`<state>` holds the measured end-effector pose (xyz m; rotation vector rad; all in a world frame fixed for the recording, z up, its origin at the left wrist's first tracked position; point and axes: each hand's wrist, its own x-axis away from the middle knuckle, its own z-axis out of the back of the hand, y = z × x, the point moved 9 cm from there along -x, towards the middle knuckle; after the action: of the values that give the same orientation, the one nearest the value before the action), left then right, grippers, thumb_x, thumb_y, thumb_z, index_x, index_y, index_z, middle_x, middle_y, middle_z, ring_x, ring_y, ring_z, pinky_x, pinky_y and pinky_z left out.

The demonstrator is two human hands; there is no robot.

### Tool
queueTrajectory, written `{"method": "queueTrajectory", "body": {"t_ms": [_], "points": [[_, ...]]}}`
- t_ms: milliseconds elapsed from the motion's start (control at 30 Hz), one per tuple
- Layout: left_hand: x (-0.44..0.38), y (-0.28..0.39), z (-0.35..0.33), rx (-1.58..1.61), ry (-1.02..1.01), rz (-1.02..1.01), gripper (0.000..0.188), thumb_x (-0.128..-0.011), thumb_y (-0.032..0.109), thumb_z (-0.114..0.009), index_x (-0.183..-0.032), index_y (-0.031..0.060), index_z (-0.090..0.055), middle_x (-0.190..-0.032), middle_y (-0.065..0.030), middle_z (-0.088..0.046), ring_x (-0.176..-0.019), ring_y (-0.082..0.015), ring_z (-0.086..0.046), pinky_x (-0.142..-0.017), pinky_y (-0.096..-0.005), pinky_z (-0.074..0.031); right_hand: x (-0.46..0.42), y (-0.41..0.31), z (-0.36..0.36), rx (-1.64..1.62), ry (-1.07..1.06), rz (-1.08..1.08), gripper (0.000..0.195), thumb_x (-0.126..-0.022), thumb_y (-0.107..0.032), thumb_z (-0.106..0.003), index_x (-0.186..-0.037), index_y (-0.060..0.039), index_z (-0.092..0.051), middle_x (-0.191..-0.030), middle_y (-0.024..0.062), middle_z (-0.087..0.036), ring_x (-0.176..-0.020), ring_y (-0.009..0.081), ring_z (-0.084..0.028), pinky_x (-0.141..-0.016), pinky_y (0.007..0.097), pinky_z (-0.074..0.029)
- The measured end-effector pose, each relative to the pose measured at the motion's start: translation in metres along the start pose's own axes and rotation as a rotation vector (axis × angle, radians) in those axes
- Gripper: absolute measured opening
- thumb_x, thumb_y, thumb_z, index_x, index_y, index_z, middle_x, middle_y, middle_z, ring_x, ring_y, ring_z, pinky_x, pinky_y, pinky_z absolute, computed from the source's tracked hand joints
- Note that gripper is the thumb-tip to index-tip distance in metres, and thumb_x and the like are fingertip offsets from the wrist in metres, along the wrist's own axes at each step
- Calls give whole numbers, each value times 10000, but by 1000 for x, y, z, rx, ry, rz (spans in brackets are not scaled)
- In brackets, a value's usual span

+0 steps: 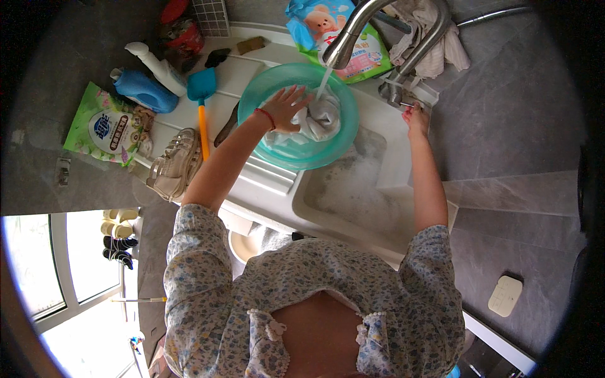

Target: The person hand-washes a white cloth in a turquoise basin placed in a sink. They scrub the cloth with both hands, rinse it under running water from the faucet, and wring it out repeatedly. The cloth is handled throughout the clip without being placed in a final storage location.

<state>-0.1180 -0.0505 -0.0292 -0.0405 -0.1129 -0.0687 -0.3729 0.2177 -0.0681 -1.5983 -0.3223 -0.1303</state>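
Note:
A translucent green plastic basin (347, 141) rests across the washboard ledge and the edge of the white sink (345, 201). White wet cloth (324, 120) lies bunched inside it. Over the cloth my left hand (286, 108) is spread with fingers apart; whether the palm touches the fabric is hard to tell. Water runs from the metal faucet spout (338, 54) into the basin, landing near my left fingertips. At the faucet's base, my right hand (417, 120) grips the thin lever handle (407, 104). Suds float in the sink bowl below the basin.
A detergent bag (350, 61) stands behind the basin, and a cloth (425, 40) drapes behind the faucet. Along the left counter are a blue bottle (144, 90), a white spray bottle (160, 71), a blue shovel (202, 87), a green bag (104, 125) and sandals (175, 165).

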Motion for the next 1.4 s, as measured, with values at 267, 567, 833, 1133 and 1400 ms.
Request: {"method": "queueTrajectory", "body": {"t_ms": [267,567,833,1133,1400], "points": [[3,-7,-17,86,-62,113,643,-819,450,-398,-1336,193,-117,-1382,-130,-99,-1269,-305,-122,-1016,-455,-120,7,-7,0,101,-9,19,228,-877,-226,-425,-983,-45,-514,-750,55,-565,-554,114,-499,-538,240,-462],[19,-48,-18,349,-107,295,967,-628,440,-636,-1319,40,-90,-1352,-224,-112,-1255,-350,-130,-1014,-412,-171,10,-7,-2,54,-7,70,219,-875,-219,-432,-929,-23,-512,-723,58,-564,-527,108,-496,-496,233,-458],[30,-56,-36,365,-289,558,1028,-540,418,-677,-1289,-25,-130,-1277,-275,-233,-1194,-381,-249,-983,-394,-249,-7,-5,-1,-23,81,55,186,-856,-172,-450,-855,4,-510,-688,74,-545,-518,121,-492,-490,242,-452],[11,-72,-75,510,-128,627,693,-625,313,-644,-1189,51,-336,-1145,-228,-392,-1074,-361,-386,-874,-417,-371,-10,-35,-27,188,-115,9,158,-811,-178,-535,-779,-24,-521,-689,49,-535,-585,135,-529,-585,254,-480],[7,-29,-29,-88,39,444,311,-764,252,-478,-1013,67,-500,-1014,-162,-498,-960,-312,-489,-791,-418,-419,59,-13,-38,201,-344,69,307,-787,-177,-561,-1034,-13,-483,-816,77,-561,-669,151,-564,-596,258,-480]]}}
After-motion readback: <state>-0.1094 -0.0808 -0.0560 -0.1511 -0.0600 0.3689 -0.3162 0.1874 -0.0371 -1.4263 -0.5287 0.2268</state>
